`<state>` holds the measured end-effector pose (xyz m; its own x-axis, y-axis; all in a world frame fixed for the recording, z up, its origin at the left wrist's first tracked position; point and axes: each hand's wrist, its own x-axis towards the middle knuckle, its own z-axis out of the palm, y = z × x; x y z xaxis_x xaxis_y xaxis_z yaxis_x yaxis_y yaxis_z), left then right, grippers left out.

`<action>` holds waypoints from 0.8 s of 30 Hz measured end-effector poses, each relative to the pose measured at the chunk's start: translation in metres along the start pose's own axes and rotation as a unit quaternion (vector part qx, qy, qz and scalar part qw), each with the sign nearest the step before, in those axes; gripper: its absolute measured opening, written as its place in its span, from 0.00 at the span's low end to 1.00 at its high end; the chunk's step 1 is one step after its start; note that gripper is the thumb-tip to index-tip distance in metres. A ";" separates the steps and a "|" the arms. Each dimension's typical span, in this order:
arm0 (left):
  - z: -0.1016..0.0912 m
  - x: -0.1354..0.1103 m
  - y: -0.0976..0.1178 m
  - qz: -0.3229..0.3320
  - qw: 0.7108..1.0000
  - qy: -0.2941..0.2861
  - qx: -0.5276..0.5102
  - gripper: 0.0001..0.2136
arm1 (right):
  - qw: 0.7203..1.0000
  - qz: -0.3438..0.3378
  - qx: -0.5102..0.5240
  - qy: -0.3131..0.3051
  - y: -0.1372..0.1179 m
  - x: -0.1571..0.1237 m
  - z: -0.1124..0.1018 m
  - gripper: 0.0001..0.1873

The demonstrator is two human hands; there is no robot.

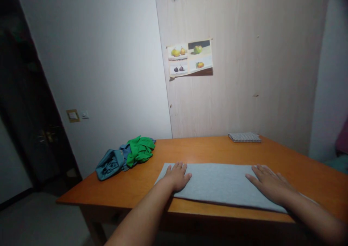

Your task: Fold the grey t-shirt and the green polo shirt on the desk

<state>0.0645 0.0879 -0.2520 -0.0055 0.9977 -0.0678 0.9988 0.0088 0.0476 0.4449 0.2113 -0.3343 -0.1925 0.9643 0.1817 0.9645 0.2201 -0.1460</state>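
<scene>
A light grey folded cloth (pixel 220 184), perhaps a garment, lies flat as a long strip along the front edge of the wooden table (pixel 201 151). My left hand (pixel 178 176) rests palm down on its left end, fingers stretched out and slightly apart. On the right end lies my right hand (pixel 268 182), also palm down with the fingers spread and the thumb pointing left. Neither hand grips the fabric. My right hand and forearm cover part of the cloth's right end.
At the table's left side sit a crumpled green cloth (pixel 141 150) and bundled blue clothing (pixel 110 164). A folded checked cloth (pixel 244 137) lies at the back right. Behind the table stands a wall with a fruit picture sheet (pixel 190 59). A dark door (pixel 29 112) is at far left.
</scene>
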 end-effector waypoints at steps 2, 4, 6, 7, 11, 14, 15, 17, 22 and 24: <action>-0.006 0.004 0.005 -0.003 1.000 -0.004 0.005 0.36 | 1.000 0.000 0.007 0.006 -0.001 0.000 0.000 0.45; -0.009 0.007 0.013 0.001 1.000 0.009 0.009 0.35 | 1.000 0.003 0.010 0.009 -0.001 0.000 0.000 0.45; -0.005 0.008 0.022 0.019 0.999 0.027 0.006 0.35 | 1.000 0.005 0.010 0.006 -0.001 0.000 -0.001 0.46; -0.002 0.008 0.026 0.031 0.999 0.030 -0.001 0.35 | 1.000 0.005 0.008 0.003 -0.001 0.000 -0.001 0.46; 0.012 0.005 0.033 0.047 0.998 0.019 -0.027 0.38 | 1.000 0.006 0.003 -0.007 -0.002 -0.001 -0.003 0.46; 0.011 0.005 0.033 0.042 0.999 0.002 -0.022 0.39 | 1.000 0.007 0.004 -0.004 -0.005 -0.004 -0.006 0.45; 0.008 0.006 0.033 0.039 0.999 -0.006 -0.019 0.39 | 1.000 0.007 0.005 -0.004 -0.007 -0.004 -0.008 0.45; 0.001 0.009 0.035 0.031 0.999 -0.019 -0.012 0.38 | 1.000 0.008 0.005 -0.006 -0.009 -0.006 -0.011 0.44; -0.002 0.017 0.052 0.037 0.999 0.019 -0.008 0.39 | 1.000 0.010 0.001 -0.011 -0.015 -0.010 -0.019 0.43; 0.004 0.018 0.057 0.057 0.998 0.028 -0.018 0.40 | 1.000 0.014 -0.001 -0.016 -0.016 -0.011 -0.021 0.43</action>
<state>0.1220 0.1060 -0.2544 0.1052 0.9944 -0.0042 0.9907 -0.1044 0.0876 0.4351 0.1938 -0.3131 -0.1704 0.9745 0.1461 0.9702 0.1918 -0.1482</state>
